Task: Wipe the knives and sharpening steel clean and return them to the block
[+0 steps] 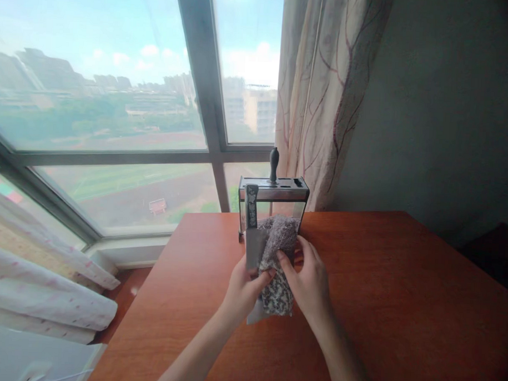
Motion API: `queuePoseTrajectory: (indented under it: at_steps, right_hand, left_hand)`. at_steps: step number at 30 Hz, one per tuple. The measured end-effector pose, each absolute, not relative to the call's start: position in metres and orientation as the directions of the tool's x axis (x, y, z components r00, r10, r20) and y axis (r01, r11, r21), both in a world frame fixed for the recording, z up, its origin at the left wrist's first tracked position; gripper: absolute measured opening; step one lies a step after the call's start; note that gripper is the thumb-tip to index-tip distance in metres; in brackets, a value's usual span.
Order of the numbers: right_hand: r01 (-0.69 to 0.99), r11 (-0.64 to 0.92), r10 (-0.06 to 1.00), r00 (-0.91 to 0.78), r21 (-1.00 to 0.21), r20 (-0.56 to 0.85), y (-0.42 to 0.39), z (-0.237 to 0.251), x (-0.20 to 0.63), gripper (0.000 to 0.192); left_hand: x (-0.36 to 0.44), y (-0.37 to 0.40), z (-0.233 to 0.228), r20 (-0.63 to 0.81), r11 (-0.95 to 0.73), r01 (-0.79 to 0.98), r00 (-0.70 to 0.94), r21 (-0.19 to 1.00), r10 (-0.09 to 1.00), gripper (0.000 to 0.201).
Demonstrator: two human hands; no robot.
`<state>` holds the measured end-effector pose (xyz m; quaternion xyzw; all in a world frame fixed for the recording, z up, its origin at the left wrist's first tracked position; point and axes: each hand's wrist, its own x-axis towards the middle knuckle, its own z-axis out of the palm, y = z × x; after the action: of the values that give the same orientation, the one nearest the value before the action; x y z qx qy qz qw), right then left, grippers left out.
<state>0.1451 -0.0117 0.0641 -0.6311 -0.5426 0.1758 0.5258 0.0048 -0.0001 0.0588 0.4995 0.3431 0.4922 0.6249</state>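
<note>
A cleaver point(252, 251) stands handle up in front of me, its blade partly hidden by a grey, fuzzy cloth point(282, 236) with a speckled black-and-white lower part. My left hand point(244, 287) is closed around the blade's left edge, with the thumb pressed on the cloth. On the other side, my right hand point(309, 270) pinches the cloth against the blade, fingers partly behind it. Just beyond them, a metal-framed knife holder point(275, 183) stands on the table, with a dark handle point(274, 164) sticking up from its top slots.
The reddish-brown wooden table point(400, 295) spreads out on both sides. Behind it are a large window point(213, 100) and a hanging curtain point(324, 76). Another light curtain point(42, 294) hangs at the lower left, beside the table edge.
</note>
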Motion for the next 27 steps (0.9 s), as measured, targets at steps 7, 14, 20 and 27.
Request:
queuePoseTrajectory:
  at_steps: [7, 14, 20, 27]
  right_hand:
    - [0.361, 0.212, 0.927, 0.221, -0.908, 0.304, -0.030, 0.075, 0.117, 0.068]
    - [0.060, 0.155, 0.929, 0.329, -0.986, 0.167, -0.017, 0.082, 0.106, 0.034]
    - [0.066, 0.148, 0.936, 0.313, -0.987, 0.161, -0.008, 0.074, 0.125, 0.034]
    - [-0.086, 0.053, 0.998, 0.038, -0.995, 0.050, -0.007, 0.070, 0.152, 0.035]
  left_hand:
    - [0.004, -0.007, 0.072, 0.468, -0.532, 0.414, 0.252, 0.739, 0.847, 0.045]
    - [0.015, -0.018, 0.059, 0.598, -0.522, 0.834, 0.330, 0.177, 0.730, 0.053]
    - [0.006, -0.029, 0.068, 0.480, -0.601, 0.700, 0.405, 0.385, 0.779, 0.074]
    - [-0.017, 0.012, 0.091, 0.333, -0.396, 0.222, 0.275, 0.891, 0.902, 0.035]
